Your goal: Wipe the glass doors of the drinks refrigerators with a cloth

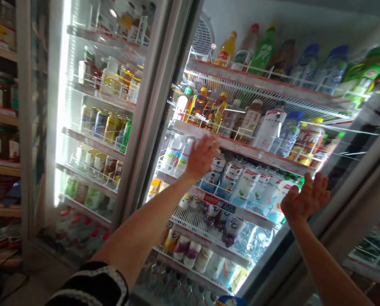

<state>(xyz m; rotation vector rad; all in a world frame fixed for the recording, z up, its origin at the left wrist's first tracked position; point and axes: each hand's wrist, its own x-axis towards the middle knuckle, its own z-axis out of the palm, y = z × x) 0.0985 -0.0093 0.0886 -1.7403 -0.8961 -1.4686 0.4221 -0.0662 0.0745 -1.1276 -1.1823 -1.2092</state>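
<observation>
My left hand (203,155), somewhat blurred, is raised with its fingers stretched out and nothing in them. It is in front of the middle shelves of a lit drinks fridge, near water bottles (173,154) and white-and-blue drink packs (228,178). On the right, my right hand (306,199) is held up with its fingers apart and slightly bent, also holding nothing. It overlaps the right side of the fridge opening, near the end of the row of packs. Whether it touches the door's edge, I cannot tell.
Upper shelves hold an orange soda bottle (226,49), a green bottle (263,50) and other drinks. Purple bottles (233,229) lie lower down. A metal door frame (151,102) divides this fridge from another with cans (111,127). Wooden shelves (0,114) with jars stand far left.
</observation>
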